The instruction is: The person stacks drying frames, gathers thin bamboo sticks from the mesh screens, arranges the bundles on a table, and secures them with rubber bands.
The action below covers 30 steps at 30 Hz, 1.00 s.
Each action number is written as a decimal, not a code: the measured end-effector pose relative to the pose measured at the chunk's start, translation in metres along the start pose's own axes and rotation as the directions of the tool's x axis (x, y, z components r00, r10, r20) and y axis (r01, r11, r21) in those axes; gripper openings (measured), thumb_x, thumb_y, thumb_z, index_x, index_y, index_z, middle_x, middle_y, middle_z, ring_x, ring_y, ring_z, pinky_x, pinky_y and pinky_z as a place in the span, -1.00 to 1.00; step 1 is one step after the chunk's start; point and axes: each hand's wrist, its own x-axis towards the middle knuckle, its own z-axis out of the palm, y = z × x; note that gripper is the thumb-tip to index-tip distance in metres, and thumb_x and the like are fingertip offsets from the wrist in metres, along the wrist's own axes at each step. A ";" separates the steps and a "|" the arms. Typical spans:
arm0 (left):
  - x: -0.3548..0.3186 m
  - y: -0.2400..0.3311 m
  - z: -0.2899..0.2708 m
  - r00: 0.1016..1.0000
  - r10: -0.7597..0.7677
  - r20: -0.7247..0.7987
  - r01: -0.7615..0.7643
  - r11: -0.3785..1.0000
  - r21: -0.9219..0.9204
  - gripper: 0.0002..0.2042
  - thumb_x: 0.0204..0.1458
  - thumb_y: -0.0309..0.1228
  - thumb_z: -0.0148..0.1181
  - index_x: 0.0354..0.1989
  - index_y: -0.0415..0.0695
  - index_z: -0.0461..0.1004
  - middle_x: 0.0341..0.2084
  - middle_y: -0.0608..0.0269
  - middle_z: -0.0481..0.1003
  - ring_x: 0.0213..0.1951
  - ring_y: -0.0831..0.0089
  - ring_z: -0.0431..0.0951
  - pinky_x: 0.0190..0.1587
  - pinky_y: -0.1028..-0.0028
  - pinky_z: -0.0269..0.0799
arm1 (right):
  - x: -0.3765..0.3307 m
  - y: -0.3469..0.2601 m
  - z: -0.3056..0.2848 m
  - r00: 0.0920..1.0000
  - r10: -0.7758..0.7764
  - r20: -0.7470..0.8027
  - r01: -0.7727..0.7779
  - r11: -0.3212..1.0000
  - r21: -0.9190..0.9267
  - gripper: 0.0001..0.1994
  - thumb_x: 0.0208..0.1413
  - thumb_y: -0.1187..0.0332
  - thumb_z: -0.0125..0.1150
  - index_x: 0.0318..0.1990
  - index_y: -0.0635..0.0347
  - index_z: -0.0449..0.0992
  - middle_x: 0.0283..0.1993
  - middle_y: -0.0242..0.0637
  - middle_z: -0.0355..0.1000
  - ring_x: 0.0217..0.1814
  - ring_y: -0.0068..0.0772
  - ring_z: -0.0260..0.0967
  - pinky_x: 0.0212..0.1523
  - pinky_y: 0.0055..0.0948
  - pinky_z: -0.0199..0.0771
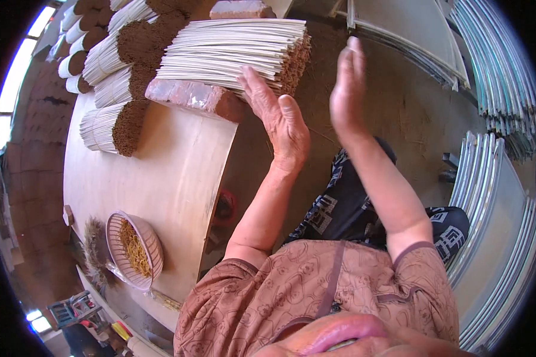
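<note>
A thick pile of incense sticks (226, 50), pale with brown ends toward the right, lies across the table between two bricks. My left hand (280, 125) is open, palm facing right, its fingertips at the near edge of the pile close to the brown ends. Whether those fingers touch the sticks I cannot tell. Apart from it, to the right, my right hand (347, 89) is raised with fingers straight, its palm turned toward the left hand. Neither hand holds anything. The near brick (196, 98) sits beside my left fingers; the far brick (241, 9) is behind the pile.
Tied stick bundles (110, 128) are stacked at the table's far left. On the pale tabletop (161, 178), a pink basket (155, 247) holds yellow rubber bands, with a dried-grass brush (94, 247) beside it. Framed screens (488, 196) are stacked at the right.
</note>
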 end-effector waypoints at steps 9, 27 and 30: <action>-0.012 0.020 0.016 0.987 0.119 0.108 -0.135 0.978 0.157 -0.28 0.31 0.00 -0.22 0.48 -0.19 -0.24 0.48 -0.05 -0.25 0.49 0.00 -0.38 0.43 -0.01 -0.57 | -0.070 -0.060 -0.283 0.987 0.100 -0.124 -0.131 0.953 -0.272 -0.57 0.39 0.17 -0.08 0.24 0.27 0.37 0.01 -0.11 0.51 -0.19 -0.50 0.49 -0.06 -0.47 0.50; -0.243 0.262 0.144 -0.396 0.473 0.787 0.882 0.434 0.183 -0.33 0.28 -0.05 -0.03 0.35 -0.36 0.07 0.29 -0.17 0.22 0.31 0.08 0.27 0.36 0.13 0.15 | -0.643 -0.183 -0.695 0.138 -0.368 -0.920 -0.962 -0.269 -0.036 -0.28 0.22 -0.21 -0.16 0.04 0.39 0.51 -0.07 0.20 0.51 0.06 0.28 0.41 0.11 0.00 0.37; -0.295 0.266 0.175 -0.555 0.467 0.688 0.829 0.381 0.409 -0.21 0.30 0.01 -0.11 0.41 -0.40 -0.21 0.40 -0.23 -0.03 0.41 0.03 0.05 0.41 0.15 0.04 | -0.679 -0.150 -0.705 -0.204 -0.064 -0.977 -0.948 -0.236 0.213 -0.14 0.13 -0.29 -0.09 0.12 0.53 0.41 0.10 0.35 0.38 0.20 0.27 0.33 0.19 0.02 0.32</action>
